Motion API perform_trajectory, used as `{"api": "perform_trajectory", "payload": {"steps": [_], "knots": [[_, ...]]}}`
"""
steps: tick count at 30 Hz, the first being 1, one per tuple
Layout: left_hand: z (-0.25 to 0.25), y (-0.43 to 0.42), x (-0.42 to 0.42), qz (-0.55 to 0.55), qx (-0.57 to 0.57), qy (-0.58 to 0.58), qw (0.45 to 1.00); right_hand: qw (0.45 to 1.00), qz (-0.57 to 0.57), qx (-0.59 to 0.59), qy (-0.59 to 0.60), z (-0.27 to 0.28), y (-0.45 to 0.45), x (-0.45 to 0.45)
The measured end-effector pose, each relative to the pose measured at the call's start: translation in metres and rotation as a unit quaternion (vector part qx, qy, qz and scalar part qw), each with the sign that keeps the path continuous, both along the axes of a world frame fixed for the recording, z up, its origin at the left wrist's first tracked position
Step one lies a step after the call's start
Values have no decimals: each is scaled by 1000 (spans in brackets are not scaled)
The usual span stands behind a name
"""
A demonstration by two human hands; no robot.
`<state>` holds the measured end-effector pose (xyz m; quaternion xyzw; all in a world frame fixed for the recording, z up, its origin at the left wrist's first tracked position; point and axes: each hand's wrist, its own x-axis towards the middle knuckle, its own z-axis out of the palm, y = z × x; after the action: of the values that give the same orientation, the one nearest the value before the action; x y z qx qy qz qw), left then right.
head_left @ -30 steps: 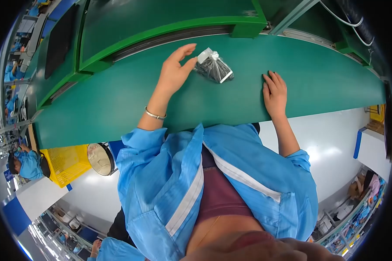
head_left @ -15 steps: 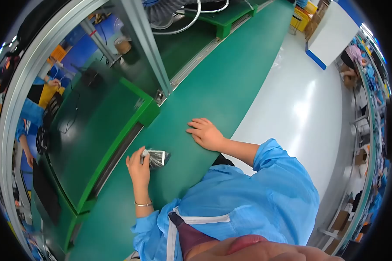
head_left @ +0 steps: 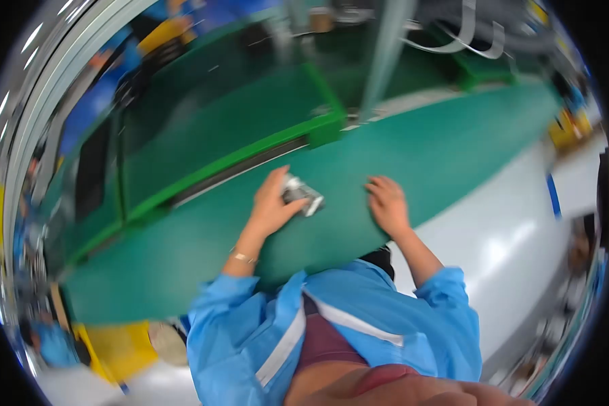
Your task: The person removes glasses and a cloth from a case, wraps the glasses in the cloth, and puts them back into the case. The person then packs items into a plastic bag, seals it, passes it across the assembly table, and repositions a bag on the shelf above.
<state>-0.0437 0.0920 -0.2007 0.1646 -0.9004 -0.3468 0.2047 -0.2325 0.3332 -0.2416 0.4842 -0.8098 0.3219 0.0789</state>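
My left hand, with a bracelet at the wrist, has its thumb and fingers around the near side of a small clear plastic packet. The packet has dark contents and a white edge; motion blur hides what is inside. It is at the green worktop. To the right of it, my right hand rests on the worktop with fingers stretched out and nothing in them.
A raised green platform borders the far side of the worktop, with a metal post beside it. A yellow bin is on the floor at lower left. A co-worker's blue sleeve shows at upper left.
The whole view has turned, so the worktop now runs more across the picture and the yellow bin shows at lower left. My left hand remains at the packet; my right hand stays on the worktop.
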Motion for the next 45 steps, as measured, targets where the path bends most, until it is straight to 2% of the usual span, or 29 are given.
{"api": "perform_trajectory", "payload": {"steps": [2, 7, 10, 13, 16, 23, 26, 29, 33, 36, 39, 42, 45], "knots": [[-8, 2, 3, 8, -37, -29, 999, 1000, 5, 12, -18, 5, -3, 1], [-4, 10, 9, 53, 11, -56, 997, 999, 2, 40, -17, 9, -4, 4], [9, 8, 17, 45, 109, -83, 990, 999, 2, 44, -24, 11, -3, 8], [22, 4, 27, -1, 145, -142, 979, 999, 7, 44, -14, 9, -2, 8], [14, -3, 37, -55, 87, -189, 977, 998, 5, 55, -24, 10, -2, 8], [8, -8, 37, -92, 105, -202, 969, 998, 12, 58, -11, 10, -3, 7], [-2, -3, 37, -96, 58, -157, 981, 998, 14, 58, -11, 10, -3, 8], [-4, 7, 42, -77, 75, -119, 987, 998, 19, 53, -8, 6, -3, 7], [-1, 13, 44, -88, 63, -131, 985, 999, 21, 46, -4, 10, -3, 8], [1, 20, 44, -67, 92, -143, 983, 999, 10, 39, 1, 10, -3, 9], [0, 27, 44, -45, 95, -116, 988, 999, 16, 36, -1, 8, -1, 9], [7, 29, 47, -28, 168, -82, 982, 999, 12, 42, -11, 9, 1, 11], [11, 21, 52, 5, 172, -38, 984, 999, 21, 39, -3, 6, 0, 9]]}}
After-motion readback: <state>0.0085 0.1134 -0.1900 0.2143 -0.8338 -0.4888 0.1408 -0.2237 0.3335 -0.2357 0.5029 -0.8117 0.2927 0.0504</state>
